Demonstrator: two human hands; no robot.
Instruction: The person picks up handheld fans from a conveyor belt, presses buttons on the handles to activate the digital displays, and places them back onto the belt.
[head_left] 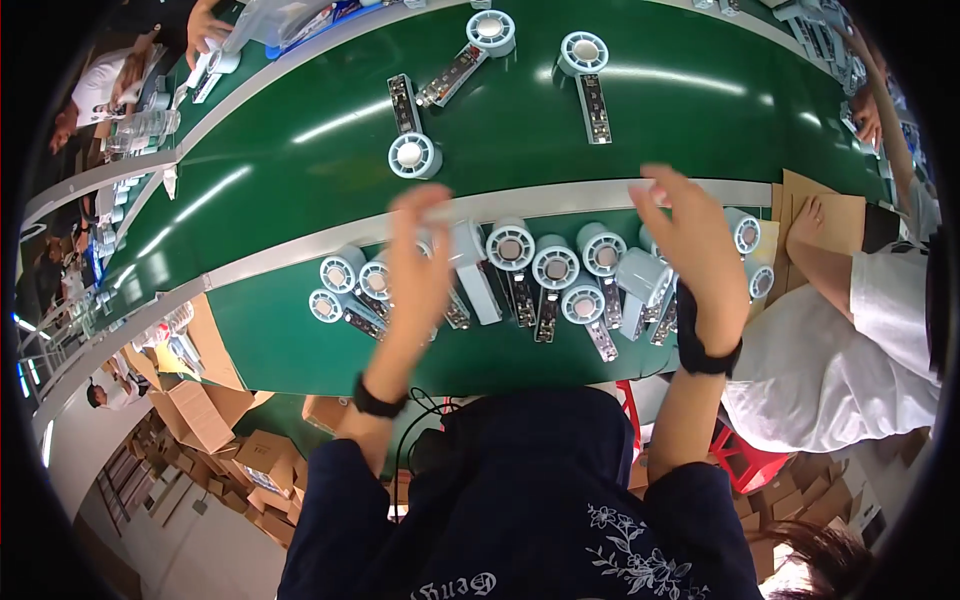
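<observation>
Left hand (420,240): blurred, grip can't be told | right hand (690,225): fingers apart, seemingly empty | pale-blue units (555,265) crowd near side of rail (580,196) | risk — low wrist sweep could knock exposed boards (523,300) together

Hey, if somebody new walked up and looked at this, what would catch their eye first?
Probably the cluster of pale blue round-headed units, many showing circuit boards, on the near part of the green table. The person's blurred left hand and right hand overlap that cluster in the view. Beyond the pale grey strip, three similar units stand out against green.
</observation>
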